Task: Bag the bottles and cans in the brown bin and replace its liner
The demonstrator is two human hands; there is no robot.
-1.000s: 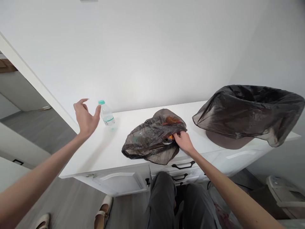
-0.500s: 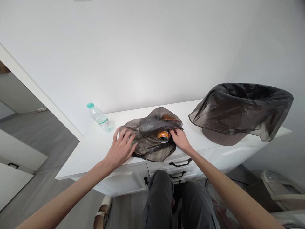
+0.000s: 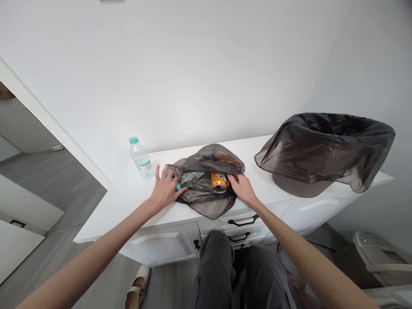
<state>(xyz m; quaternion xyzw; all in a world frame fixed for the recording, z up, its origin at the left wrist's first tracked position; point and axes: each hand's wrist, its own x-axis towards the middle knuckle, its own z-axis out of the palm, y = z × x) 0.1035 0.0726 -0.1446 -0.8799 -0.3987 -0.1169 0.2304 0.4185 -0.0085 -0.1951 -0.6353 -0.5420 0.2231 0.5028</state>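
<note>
A crumpled dark translucent plastic bag [image 3: 210,208] lies on the white cabinet top with its mouth toward me. Inside its opening show an orange drink can [image 3: 219,182] and a clear bottle [image 3: 190,177] with a teal cap; another orange thing shows dimly through the plastic. My left hand [image 3: 164,189] is at the bag's left side, fingers spread, touching the plastic beside the cap. With closed fingers, my right hand [image 3: 242,187] grips the bag's edge right next to the can; its fingertips are partly hidden. A clear bottle with teal cap [image 3: 141,161] stands left of the bag.
On the right of the cabinet top [image 3: 128,206] stands a brown bin [image 3: 299,185] lined with a dark bag [image 3: 328,150]. A white wall rises behind. Black drawer handles [image 3: 243,220] are on the cabinet front. A shoe [image 3: 141,279] lies on the floor.
The bag's mouth has spread wider, showing the bottle inside and more of the can. My left hand's fingers have shifted slightly. The bottle outside went from leaning left to more upright.
</note>
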